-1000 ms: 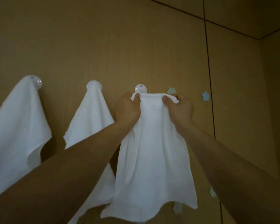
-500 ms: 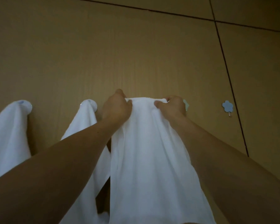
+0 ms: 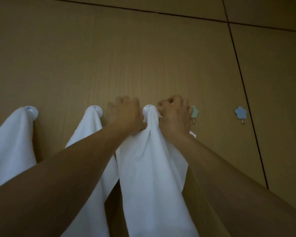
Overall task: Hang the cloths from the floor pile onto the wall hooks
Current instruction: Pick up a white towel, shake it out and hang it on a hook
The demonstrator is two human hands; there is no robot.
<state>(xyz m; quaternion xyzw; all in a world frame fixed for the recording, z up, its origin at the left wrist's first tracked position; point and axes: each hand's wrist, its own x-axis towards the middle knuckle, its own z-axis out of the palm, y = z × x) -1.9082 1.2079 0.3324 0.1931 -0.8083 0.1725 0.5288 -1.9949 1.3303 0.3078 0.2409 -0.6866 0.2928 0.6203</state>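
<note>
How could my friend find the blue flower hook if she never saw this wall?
Look along the brown wall at the row of hooks. Go right, past the white cloth that the right hand grips. The blue flower hook is last on the right, bare, beyond the green flower hook half hidden by that hand.

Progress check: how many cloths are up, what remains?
Done: the left cloth and middle cloth are hung. In hand: the third cloth is bunched over the third round hook, left hand and right hand gripping it either side. Left: letting go; the green flower hook and blue flower hook are bare. Floor pile unseen.
</note>
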